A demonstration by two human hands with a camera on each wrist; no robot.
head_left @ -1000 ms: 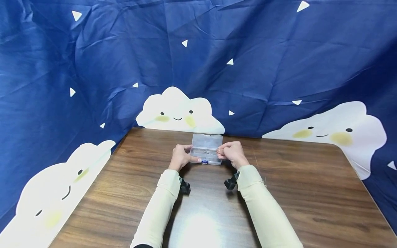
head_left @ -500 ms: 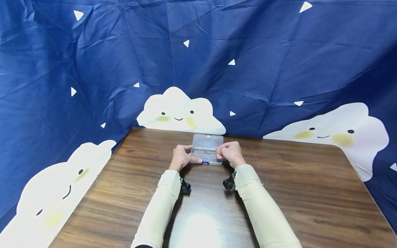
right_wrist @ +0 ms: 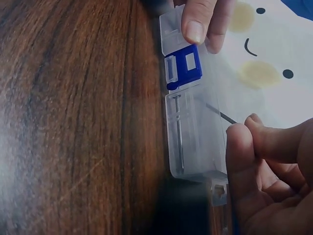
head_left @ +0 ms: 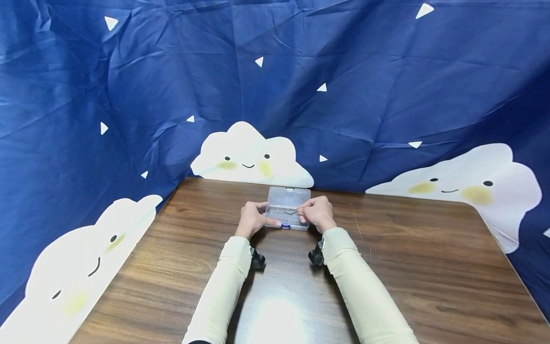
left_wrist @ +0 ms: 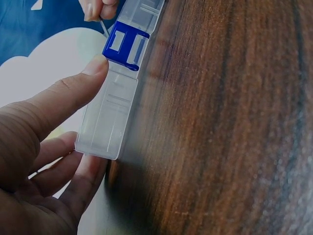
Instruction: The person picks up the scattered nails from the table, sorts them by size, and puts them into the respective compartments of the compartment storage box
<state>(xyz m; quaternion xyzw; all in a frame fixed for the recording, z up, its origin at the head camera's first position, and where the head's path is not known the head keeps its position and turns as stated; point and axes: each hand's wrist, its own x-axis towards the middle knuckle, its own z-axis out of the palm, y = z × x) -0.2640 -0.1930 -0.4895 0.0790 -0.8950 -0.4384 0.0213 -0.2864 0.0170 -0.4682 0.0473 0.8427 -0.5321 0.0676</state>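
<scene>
My left hand grips the left end of the clear plastic box with a blue latch on the wooden bench. My right hand pinches a thin metal pin over it.

Clear plastic box with blue latch, lying on brown wooden table. Left hand grips its near end, thumb tip just beside the latch, fingers beneath. Fingertips of another hand pinch a thin metal piece at top edge.

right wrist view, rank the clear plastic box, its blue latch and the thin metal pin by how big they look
1. clear plastic box, largest by far.
2. blue latch and thin metal pin: unsure. The latch covers more area, but the right hand pinching the pin hides part of its length.
</scene>
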